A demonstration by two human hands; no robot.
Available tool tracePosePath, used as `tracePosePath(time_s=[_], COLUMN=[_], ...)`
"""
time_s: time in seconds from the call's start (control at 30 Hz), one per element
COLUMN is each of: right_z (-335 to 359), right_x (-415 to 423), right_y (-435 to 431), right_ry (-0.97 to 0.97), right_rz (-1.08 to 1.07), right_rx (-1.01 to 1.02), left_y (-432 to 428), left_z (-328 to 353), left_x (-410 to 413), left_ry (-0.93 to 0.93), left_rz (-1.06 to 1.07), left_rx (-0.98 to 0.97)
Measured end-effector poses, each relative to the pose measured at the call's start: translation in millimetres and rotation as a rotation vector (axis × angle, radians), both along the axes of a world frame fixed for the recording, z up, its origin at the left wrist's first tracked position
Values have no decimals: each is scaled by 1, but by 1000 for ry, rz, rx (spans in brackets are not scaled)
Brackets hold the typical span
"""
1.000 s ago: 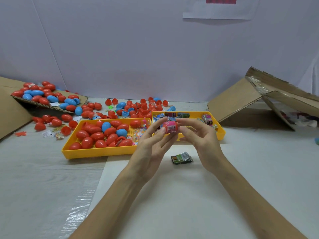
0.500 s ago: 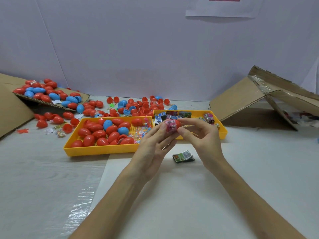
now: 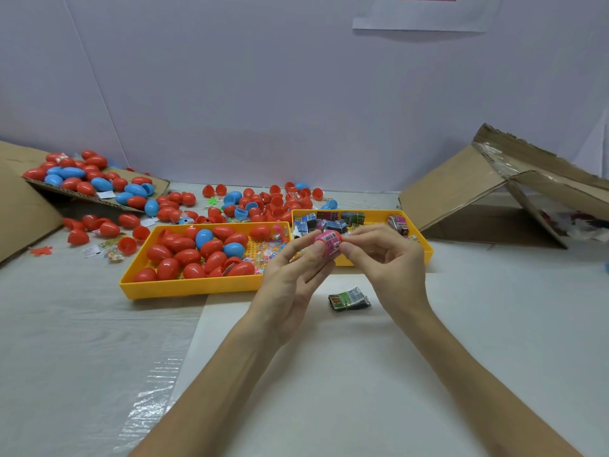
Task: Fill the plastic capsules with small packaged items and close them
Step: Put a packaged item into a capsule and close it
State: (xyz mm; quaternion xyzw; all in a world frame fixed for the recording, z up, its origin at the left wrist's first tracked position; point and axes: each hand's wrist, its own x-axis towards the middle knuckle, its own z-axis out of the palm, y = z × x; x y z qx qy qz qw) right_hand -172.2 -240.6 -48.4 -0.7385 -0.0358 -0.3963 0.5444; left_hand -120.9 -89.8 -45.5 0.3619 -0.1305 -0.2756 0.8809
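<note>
Pink rolled-up packet (image 3: 326,248) is pinched from both sides by the fingers of the left hand (image 3: 290,285) and right hand (image 3: 392,262). Red plastic egg capsules (image 3: 184,255) lie nearer the left hand.

place: hand-packing bench, small workshop or stockroom type, not a home setup
table: white covered table (image 3: 494,324), clear film (image 3: 148,407) over part of it
bulk stock: red and blue capsules (image 3: 263,202) by the dozen, loose on the table and heaped on a cardboard flap (image 3: 19,209)
sorting: two yellow bins; left tray (image 3: 184,286) has capsules, right tray (image 3: 428,249) has small packets (image 3: 329,221)
packaging: opened cardboard box (image 3: 461,192) lying at right
backdrop: plain pale wall (image 3: 296,94), one paper sheet (image 3: 425,18) stuck up
</note>
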Motion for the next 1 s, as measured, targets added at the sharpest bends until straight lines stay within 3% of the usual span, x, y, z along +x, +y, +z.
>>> tracePosePath(time_s=[0.2, 0.43, 1.0], right_z=[1, 0, -4], right_x=[1, 3, 7], right_y=[-1, -10, -14], right_ry=[30, 270, 324], right_rz=[85, 199, 284], right_rx=[53, 192, 62], left_y=[-3, -4, -3], left_z=[-3, -5, -8], left_x=[2, 0, 2], left_ry=[-53, -159, -307], left_rz=[93, 151, 197], left_rx=[61, 144, 318])
